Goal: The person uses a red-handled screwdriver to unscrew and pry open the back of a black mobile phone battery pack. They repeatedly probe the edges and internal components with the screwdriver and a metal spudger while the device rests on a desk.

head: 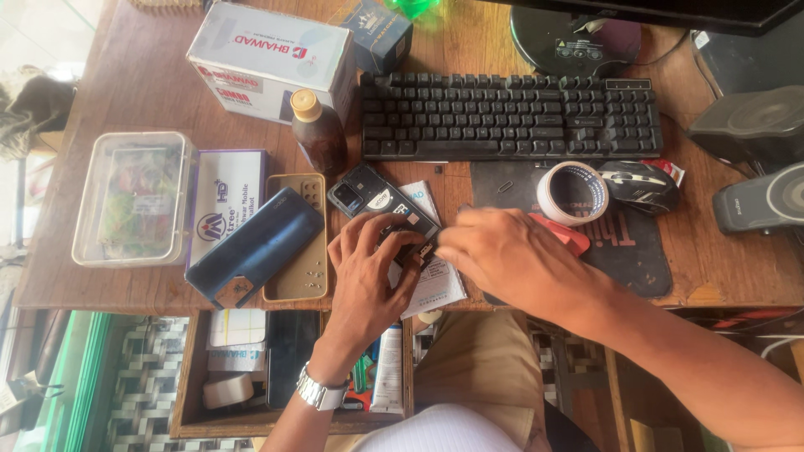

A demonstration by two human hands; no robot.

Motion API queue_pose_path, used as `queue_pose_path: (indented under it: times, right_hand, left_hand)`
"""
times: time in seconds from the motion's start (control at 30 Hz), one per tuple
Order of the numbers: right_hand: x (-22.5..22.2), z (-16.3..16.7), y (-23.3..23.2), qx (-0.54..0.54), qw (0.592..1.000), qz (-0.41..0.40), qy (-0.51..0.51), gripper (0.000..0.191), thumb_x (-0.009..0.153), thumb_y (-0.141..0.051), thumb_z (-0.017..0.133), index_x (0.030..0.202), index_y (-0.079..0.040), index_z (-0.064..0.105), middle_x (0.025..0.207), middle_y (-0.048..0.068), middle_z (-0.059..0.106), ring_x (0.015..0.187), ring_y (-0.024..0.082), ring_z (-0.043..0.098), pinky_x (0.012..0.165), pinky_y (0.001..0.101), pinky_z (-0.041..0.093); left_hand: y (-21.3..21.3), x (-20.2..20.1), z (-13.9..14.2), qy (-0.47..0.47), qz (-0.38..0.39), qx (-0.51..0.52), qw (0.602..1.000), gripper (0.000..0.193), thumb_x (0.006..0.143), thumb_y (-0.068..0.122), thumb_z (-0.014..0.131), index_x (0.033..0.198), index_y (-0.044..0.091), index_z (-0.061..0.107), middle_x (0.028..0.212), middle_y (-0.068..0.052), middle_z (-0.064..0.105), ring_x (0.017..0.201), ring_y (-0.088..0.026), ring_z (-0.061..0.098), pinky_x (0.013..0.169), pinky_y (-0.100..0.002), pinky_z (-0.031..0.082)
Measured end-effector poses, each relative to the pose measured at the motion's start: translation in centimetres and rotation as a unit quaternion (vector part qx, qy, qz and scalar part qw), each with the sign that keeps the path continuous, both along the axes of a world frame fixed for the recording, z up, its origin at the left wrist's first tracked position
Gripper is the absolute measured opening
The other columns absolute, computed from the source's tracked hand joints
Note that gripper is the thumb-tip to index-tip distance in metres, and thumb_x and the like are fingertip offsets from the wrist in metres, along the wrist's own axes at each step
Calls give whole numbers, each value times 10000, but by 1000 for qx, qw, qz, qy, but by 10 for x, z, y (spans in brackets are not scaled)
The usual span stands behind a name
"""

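Opened phone point(381, 205) lying back-up on the wooden desk point(126, 84), just below the keyboard point(511, 117), its back cover off and the inner parts bared, resting partly on a white paper packet point(435, 285). Left hand point(368, 268) curled over the lower end, fingers bent and pressing down to pin it flat. Right hand point(502, 255) alongside, fingertips drawn together at the phone's lower edge, pinched on some small part or tool (too small and too hidden to tell which). Likely light, thin and stiff, but fragile with the insides exposed; safest taken by the outer frame along the long edges, never by the bare board or camera block. Probably slippery on the paper beneath. To the left, a dark blue phone cover point(255, 243) on a tan case point(301, 243), a clear plastic box point(134, 197) and a brown bottle point(318, 134). To the right, a roll of tape point(572, 192), a mouse point(641, 186) and a black mat point(628, 247). Below, an open drawer point(188, 368).
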State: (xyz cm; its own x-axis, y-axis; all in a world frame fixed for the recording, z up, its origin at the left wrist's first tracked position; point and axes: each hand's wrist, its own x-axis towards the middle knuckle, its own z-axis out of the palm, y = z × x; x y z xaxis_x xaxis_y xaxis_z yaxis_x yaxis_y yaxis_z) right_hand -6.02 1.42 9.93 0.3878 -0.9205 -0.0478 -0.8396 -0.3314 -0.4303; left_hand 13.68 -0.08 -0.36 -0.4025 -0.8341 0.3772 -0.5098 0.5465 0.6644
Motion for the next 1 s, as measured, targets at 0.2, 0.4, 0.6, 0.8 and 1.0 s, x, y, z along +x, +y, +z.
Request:
queue_pose_path:
  times: [0.2,0.4,0.6,0.8,1.0]
  right_hand:
    - [2,1,-1,-4,1000,1,11,238,929,-236,701,979,-4,709,896,147,659,887,337,671,767,441,524]
    - [5,4,-1,-71,992,80,-65,130,871,-104,672,967,-29,719,951,131,662,931,309,667,783,415,534]
    - [6,2,-2,24,999,-7,47,184,982,-240,694,1021,-61,699,926,99,687,926,279,689,802,395,550]
    - [3,3,0,-10,1000,22,6,189,905,-197,722,991,-29,707,917,125,678,916,304,667,783,414,530]
    - [3,2,0,-62,993,76,-67,146,871,-122,701,990,-37,714,979,114,686,954,301,664,796,411,539]
  left_hand:
    - [-1,-1,0,-1,1,1,1000,261,839,190,734,1100,183,723,1330,-29,592,1364,-303,430,1121,-501,271]
    - [-1,1,0,-6,-3,-6,1000,228,850,172,722,1076,194,742,1322,-30,598,1363,-305,435,1117,-498,275]
    - [-3,0,-3,-15,2,-14,1000,195,861,188,724,1054,194,749,1344,-38,593,1372,-313,424,1123,-507,270]
    - [-1,0,-2,-14,4,-7,1000,196,864,190,722,1054,215,759,1330,-34,597,1359,-309,427,1111,-508,271]
    - [-1,0,-1,-14,2,-3,1000,208,855,178,718,1058,209,755,1326,-34,599,1364,-298,437,1122,-500,275]
